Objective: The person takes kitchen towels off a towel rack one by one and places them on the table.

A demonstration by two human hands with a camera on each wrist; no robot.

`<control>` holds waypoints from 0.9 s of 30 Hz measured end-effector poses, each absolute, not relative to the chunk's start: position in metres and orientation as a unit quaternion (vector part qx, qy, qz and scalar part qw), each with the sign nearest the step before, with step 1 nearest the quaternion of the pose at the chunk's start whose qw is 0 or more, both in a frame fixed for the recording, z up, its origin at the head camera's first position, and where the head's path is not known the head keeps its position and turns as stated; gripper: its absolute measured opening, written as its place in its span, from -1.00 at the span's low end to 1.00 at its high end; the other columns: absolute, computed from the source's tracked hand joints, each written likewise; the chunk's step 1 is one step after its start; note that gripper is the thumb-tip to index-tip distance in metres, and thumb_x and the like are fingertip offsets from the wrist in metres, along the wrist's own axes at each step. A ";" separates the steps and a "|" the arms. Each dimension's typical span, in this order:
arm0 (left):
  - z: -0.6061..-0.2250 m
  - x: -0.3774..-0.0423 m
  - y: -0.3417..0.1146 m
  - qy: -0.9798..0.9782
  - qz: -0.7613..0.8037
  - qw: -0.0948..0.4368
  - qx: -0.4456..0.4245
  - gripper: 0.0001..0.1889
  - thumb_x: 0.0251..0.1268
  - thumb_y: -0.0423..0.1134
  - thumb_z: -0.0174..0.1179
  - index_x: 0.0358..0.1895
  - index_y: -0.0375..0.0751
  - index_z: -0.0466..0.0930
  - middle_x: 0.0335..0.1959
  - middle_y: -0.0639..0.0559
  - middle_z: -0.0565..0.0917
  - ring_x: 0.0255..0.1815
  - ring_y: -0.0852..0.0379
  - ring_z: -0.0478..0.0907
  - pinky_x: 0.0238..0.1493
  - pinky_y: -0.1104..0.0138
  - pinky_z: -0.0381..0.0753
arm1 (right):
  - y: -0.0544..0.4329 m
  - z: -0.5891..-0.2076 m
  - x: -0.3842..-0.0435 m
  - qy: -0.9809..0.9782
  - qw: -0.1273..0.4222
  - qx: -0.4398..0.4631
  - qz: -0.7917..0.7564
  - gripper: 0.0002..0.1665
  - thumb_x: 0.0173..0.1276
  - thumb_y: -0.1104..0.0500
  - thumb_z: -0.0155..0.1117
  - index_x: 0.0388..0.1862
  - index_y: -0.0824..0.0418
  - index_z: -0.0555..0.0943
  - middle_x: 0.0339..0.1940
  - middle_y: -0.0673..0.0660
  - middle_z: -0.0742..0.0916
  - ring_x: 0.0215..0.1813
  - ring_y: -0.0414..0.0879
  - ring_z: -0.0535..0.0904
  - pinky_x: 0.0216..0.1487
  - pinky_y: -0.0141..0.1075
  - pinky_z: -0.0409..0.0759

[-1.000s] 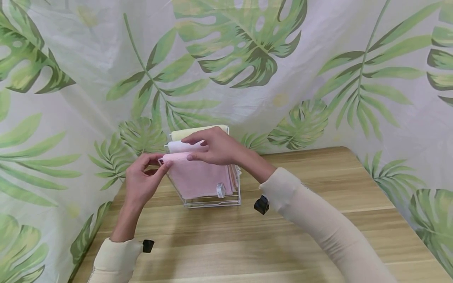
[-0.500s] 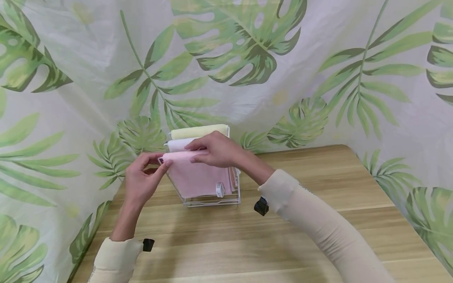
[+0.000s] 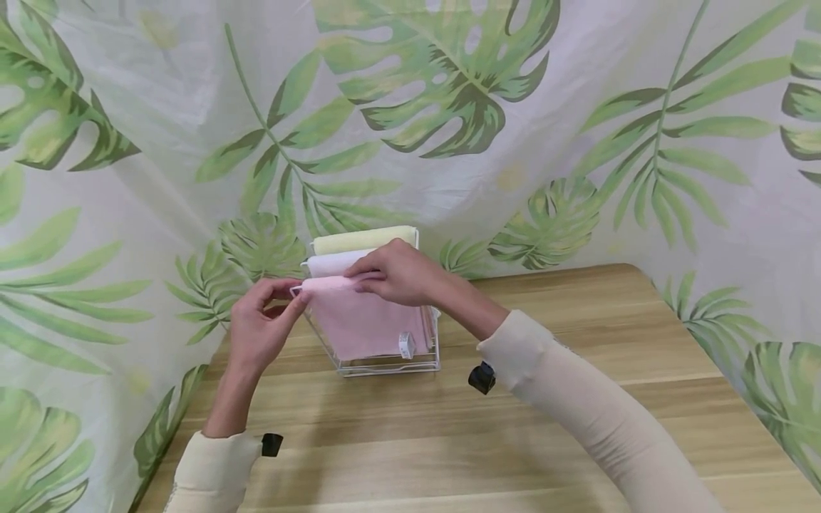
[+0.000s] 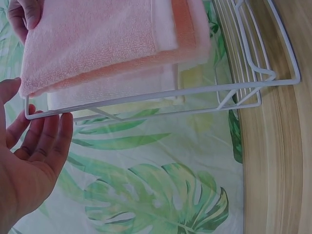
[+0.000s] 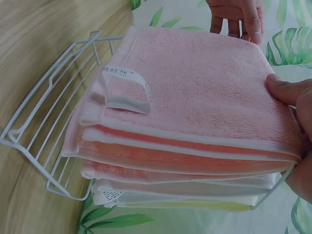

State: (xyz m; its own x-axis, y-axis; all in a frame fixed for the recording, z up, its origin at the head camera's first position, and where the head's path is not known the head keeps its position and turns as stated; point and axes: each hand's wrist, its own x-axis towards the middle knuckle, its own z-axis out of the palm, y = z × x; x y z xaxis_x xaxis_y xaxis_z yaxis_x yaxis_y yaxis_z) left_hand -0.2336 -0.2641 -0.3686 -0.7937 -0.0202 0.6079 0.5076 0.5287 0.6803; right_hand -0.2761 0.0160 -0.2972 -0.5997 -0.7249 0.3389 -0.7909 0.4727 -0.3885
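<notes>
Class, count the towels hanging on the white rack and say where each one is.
3: the pink towel at the front of the rack, the white towel behind it, and the yellow towel at the back. More could be hidden among the folds.

head view | white towel (image 3: 336,263): mostly hidden by pink towel (image 3: 368,320) | tag (image 3: 406,345): print unreadable

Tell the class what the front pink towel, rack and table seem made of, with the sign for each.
Front pink towel: matte terry cloth, perhaps cotton, by its fuzzy, looped surface.
Rack: probably metal with a smooth white coating, by its thin, bent wires.
Table: wood or smooth wood-look laminate, by its light brown grain; I cannot tell which.
</notes>
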 end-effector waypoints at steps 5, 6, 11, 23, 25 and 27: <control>-0.369 -0.233 -0.265 -0.832 -0.457 0.281 -0.140 -0.79 0.41 -0.33 0.46 0.02 -0.32 0.77 -0.14 -0.02 0.71 -0.14 0.44 0.67 -0.18 0.66 0.71 | 0.019 -0.298 -0.274 -0.853 0.078 0.441 0.266 -0.70 0.56 0.09 0.41 0.19 0.07 0.82 0.10 0.00 0.88 0.09 -0.20 0.82 0.18 -0.32 0.74; -0.369 -0.233 -0.265 -0.832 -0.459 0.279 -0.139 -0.79 0.41 -0.33 0.45 0.02 -0.31 0.77 -0.14 0.03 0.71 -0.14 0.44 0.67 -0.17 0.65 0.71 | 0.019 -0.298 -0.274 -0.852 0.079 0.440 0.271 -0.71 0.56 0.10 0.42 0.18 0.07 0.83 0.10 -0.01 0.88 0.06 -0.21 0.83 0.15 -0.33 0.74; -0.369 -0.234 -0.266 -0.821 -0.476 0.278 -0.145 -0.82 0.42 -0.38 0.43 0.00 -0.34 0.76 -0.17 0.29 0.70 -0.18 0.44 0.69 -0.20 0.64 0.73 | 0.019 -0.300 -0.273 -0.847 0.079 0.431 0.300 -0.74 0.54 0.13 0.43 0.14 0.09 0.84 0.06 0.00 0.89 -0.06 -0.25 0.82 0.05 -0.39 0.74; -0.370 -0.237 -0.264 -0.820 -0.480 0.281 -0.133 -0.82 0.39 -0.39 0.45 -0.04 -0.38 0.74 -0.24 0.34 0.68 -0.22 0.45 0.69 -0.25 0.63 0.73 | 0.019 -0.304 -0.273 -0.827 0.108 0.436 0.337 -0.81 0.52 0.22 0.43 0.03 0.14 0.87 -0.06 0.04 0.91 -0.37 -0.34 0.65 -0.23 -0.51 0.59; -0.371 -0.237 -0.264 -0.821 -0.480 0.282 -0.127 -0.82 0.39 -0.38 0.46 -0.05 -0.39 0.73 -0.25 0.34 0.67 -0.24 0.45 0.69 -0.25 0.63 0.73 | 0.019 -0.305 -0.272 -0.824 0.116 0.438 0.341 -0.81 0.52 0.23 0.43 0.02 0.15 0.87 -0.08 0.05 0.91 -0.42 -0.34 0.61 -0.27 -0.52 0.56; -0.371 -0.238 -0.263 -0.819 -0.483 0.284 -0.124 -0.83 0.40 -0.39 0.45 -0.07 -0.41 0.72 -0.27 0.33 0.67 -0.26 0.45 0.68 -0.25 0.63 0.73 | 0.019 -0.305 -0.271 -0.821 0.124 0.439 0.342 -0.81 0.52 0.24 0.43 0.02 0.15 0.87 -0.09 0.05 0.91 -0.44 -0.33 0.60 -0.29 -0.52 0.54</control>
State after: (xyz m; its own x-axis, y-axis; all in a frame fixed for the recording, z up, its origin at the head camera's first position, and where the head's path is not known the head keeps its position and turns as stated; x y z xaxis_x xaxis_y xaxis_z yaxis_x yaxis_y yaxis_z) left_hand -0.2378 -0.2631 -0.3710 -0.8082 -0.0701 0.5847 0.4778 0.5023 0.7207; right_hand -0.2709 0.0188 -0.3051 -0.5842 -0.6358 0.5045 -0.8059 0.3805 -0.4537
